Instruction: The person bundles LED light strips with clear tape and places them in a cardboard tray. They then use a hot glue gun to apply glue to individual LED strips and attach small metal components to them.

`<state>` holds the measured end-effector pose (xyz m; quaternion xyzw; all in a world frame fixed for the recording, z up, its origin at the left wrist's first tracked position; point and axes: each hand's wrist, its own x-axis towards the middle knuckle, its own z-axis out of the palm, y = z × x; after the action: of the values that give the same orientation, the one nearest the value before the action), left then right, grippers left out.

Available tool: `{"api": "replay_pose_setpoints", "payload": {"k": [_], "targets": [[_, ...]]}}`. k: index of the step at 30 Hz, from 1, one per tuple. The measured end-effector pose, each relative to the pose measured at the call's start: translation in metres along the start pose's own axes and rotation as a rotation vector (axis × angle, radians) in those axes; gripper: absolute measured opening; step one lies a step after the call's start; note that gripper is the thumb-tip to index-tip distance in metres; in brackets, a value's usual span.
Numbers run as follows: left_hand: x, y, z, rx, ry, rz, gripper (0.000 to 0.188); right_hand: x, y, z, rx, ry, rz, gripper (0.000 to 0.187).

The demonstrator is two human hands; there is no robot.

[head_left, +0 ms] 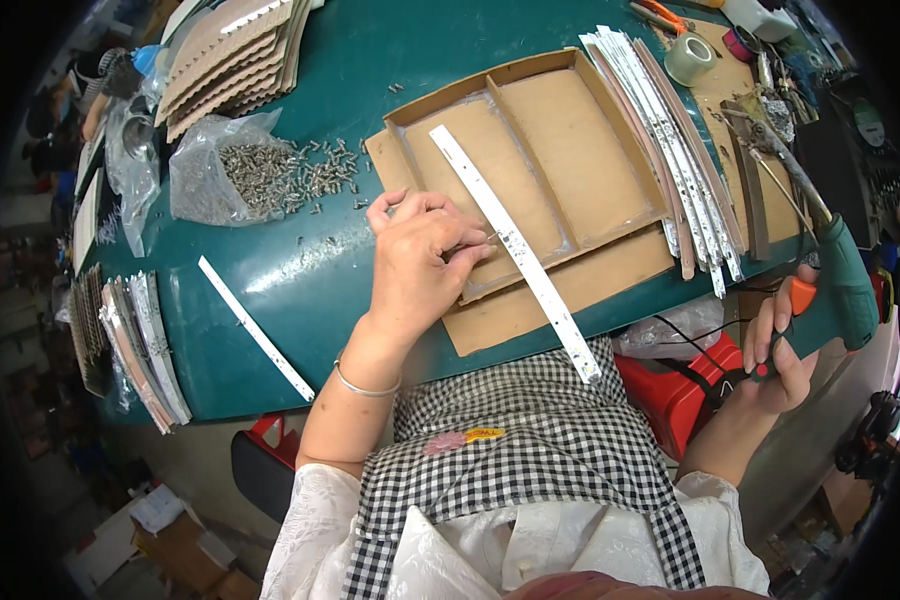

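My left hand (425, 250) is closed in a pinch beside a white circuit strip (510, 240); what its fingertips hold is too small to make out. The strip lies slanted across a shallow cardboard tray (530, 145) with a divider, its near end sticking out past the table edge above the apron. At the right, my right hand (780, 350) grips the handle of a green soldering gun (848, 280) with an orange trigger. Its long metal barrel points up and away over the table's right side, with a thin rod beside it.
Small metal parts (290, 175) spill from a plastic bag (200, 175). Another strip (255, 325) lies at left, near strip bundles (145, 345). More strips (660, 150) lie right of the tray. Stacked notched boards (235, 60) stand at back; a tape roll (688, 60) is back right.
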<state>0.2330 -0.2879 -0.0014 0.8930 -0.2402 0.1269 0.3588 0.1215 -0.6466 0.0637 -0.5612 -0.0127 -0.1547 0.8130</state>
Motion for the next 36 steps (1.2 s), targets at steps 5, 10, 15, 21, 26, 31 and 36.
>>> {"api": "replay_pose_setpoints", "payload": {"k": [5, 10, 15, 21, 26, 31, 36], "targets": [[-0.002, 0.015, -0.018, 0.064, -0.002, 0.068, 0.018, 0.003, -0.002, -0.011, -0.091, 0.041, -0.074, 0.076], [-0.002, 0.048, -0.018, -0.068, -0.201, 0.315, 0.028, 0.016, 0.014, -0.022, -0.486, 0.216, -0.167, 0.068], [0.001, 0.071, -0.005, -0.044, -0.404, 0.461, 0.031, 0.036, 0.043, -0.053, -0.798, 0.269, -0.268, 0.031], [-0.003, 0.075, -0.005, -0.002, -0.407, 0.552, 0.031, 0.061, 0.054, -0.060, -1.207, 0.234, -0.338, 0.043], [-0.032, 0.083, -0.058, 0.141, -0.282, 0.542, 0.031, 0.074, 0.067, -0.102, -1.359, 0.123, -0.310, 0.054], [-0.081, 0.071, -0.133, 0.360, -0.224, 0.290, 0.027, 0.079, 0.083, -0.120, -1.057, 0.129, -0.171, 0.021], [-0.135, 0.030, -0.197, 0.601, -0.125, -0.040, 0.019, 0.086, 0.078, -0.121, -1.287, 0.070, -0.222, 0.016]]}}
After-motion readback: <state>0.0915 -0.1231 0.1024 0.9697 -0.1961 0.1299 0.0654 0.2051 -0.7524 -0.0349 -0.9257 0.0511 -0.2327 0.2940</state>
